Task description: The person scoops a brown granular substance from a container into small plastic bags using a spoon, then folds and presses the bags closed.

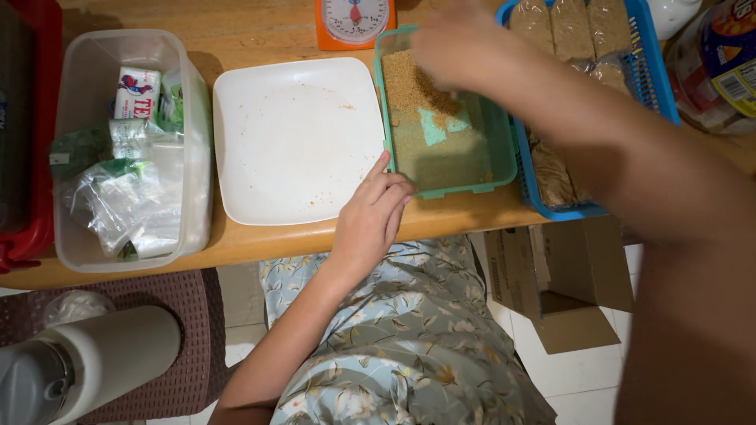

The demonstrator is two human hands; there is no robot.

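One green rectangular plastic tray of brown crumbs (480, 142) and one square white plate (295, 142) share the wooden counter (260, 236); left hand (370, 212) rests loosely curled, empty, between them, while right hand (457, 47) hovers blurred, grip unreadable.

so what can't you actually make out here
Head view only:
- Right hand: motion-blurred over the green tray; its grip is unreadable.
- Kitchen scale: cut off by the top edge.
- Blue basket: the right forearm hides its middle.
- Clear bin: crumpled bags hide what lies underneath.
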